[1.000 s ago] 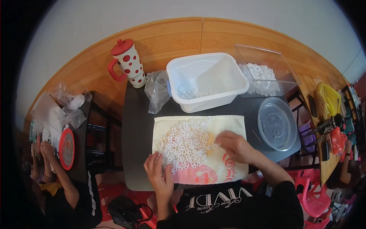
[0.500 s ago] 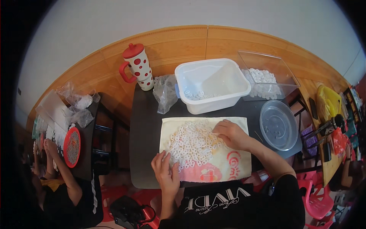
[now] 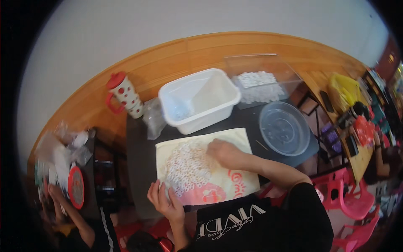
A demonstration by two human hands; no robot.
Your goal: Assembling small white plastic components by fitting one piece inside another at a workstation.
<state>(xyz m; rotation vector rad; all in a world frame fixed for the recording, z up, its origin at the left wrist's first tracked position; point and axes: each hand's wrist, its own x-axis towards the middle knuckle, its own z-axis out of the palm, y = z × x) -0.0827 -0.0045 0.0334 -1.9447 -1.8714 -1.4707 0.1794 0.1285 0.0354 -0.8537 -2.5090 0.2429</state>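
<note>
A pale yellow towel with pink and red print [image 3: 241, 138] lies on the dark table, bearing a loose heap of small white rings with holes [image 3: 189, 166]. My right hand [image 3: 226, 154] is at the right edge of the heap, back up, with its fingers curled down onto the rings and towel; what they hold, if anything, is hidden. At the near left corner of the towel, my left hand [image 3: 166, 203] is open, fingers spread and thumb apart, close to the heap and holding nothing visible.
Behind the towel stands a white tub [image 3: 197, 119] with some small pieces inside. Beside it are a clear bin of white pieces [image 3: 260, 86], a round clear lid [image 3: 285, 128], a plastic bag [image 3: 154, 119] and a red-dotted tumbler [image 3: 126, 95]. Another person's hands [image 3: 54, 192] work at the left table.
The whole view has shifted and tilted, so the table lies further left. My right hand's fingers look more curled on the heap; my left hand remains by the towel's near left corner.
</note>
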